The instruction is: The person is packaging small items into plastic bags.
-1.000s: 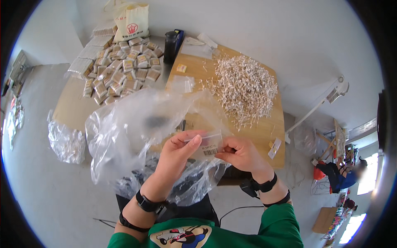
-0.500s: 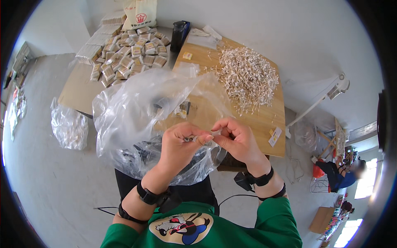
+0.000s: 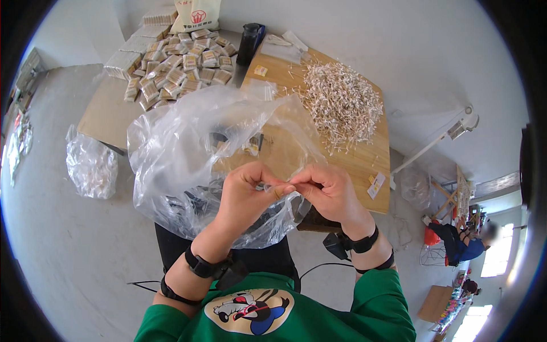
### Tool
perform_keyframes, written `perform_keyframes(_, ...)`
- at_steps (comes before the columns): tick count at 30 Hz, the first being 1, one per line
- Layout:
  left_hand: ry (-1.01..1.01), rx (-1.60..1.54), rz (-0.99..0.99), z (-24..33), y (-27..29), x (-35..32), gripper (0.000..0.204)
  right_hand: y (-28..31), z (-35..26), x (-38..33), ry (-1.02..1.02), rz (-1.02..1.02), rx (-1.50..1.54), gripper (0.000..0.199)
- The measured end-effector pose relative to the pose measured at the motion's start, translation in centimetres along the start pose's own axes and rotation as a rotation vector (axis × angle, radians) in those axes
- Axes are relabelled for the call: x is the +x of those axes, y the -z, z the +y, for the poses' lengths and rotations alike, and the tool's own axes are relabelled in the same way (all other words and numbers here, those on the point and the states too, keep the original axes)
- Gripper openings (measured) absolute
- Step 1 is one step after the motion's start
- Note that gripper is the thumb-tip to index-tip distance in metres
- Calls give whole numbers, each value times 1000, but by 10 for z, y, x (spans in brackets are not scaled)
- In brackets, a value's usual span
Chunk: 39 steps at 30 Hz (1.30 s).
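Observation:
A large clear plastic bag (image 3: 171, 142) lies spread across my lap and over the near edge of the wooden table, its mouth gaping toward the right. My left hand (image 3: 250, 185) pinches the bag's edge between thumb and fingers. Right against it, my right hand (image 3: 322, 188) pinches the same bit of film, so the fingertips of both hands meet. Some of the film hangs below my fingers. Through the bag a few small dark and yellow items show on the table, too blurred by the film to name.
A heap of loose cotton swabs (image 3: 345, 105) covers the wooden table's (image 3: 353, 182) far right. Many packed swab bundles (image 3: 182, 68) fill the left table beside a black bottle (image 3: 248, 44). A stuffed plastic bag (image 3: 91, 165) stands on the floor. Another person (image 3: 461, 242) sits far right.
My fingertips have drawn closer together on the bag's edge, and the twisted film between them is now mostly hidden. The whole view has shifted slightly.

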<state>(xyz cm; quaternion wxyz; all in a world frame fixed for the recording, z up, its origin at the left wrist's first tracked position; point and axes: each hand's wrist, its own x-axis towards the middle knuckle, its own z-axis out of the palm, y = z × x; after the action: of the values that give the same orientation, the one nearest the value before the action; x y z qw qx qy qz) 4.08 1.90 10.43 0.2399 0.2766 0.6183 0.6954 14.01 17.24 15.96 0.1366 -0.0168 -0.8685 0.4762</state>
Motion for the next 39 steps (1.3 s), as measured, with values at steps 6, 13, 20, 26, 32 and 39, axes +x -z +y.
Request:
perform_keyframes(6, 78, -242, -134, 7, 4, -1, 15, 2, 3, -2, -190, 3, 109, 5)
perform_keyframes(13, -64, 60, -93, 10, 9, -2, 15, 5, 4, 0, -180, -99, 94, 6)
perform_keyframes(20, -50, 110, 62, -1, 9, 0, 15, 15, 74, 1, -586, -71, 439, 4)
perform_keyframes(26, 57, 38, 90, -20, 13, 2, 17, 11, 94, -6, -763, -268, 316, 10)
perform_keyframes(32, 111, -270, 21, -29, 5, 3, 18, 9, 82, 7, -821, -119, 597, 13)
perform_keyframes(39, 38, -139, 39, -34, 11, 5, 15, 9, 80, 9, -845, -248, 426, 15)
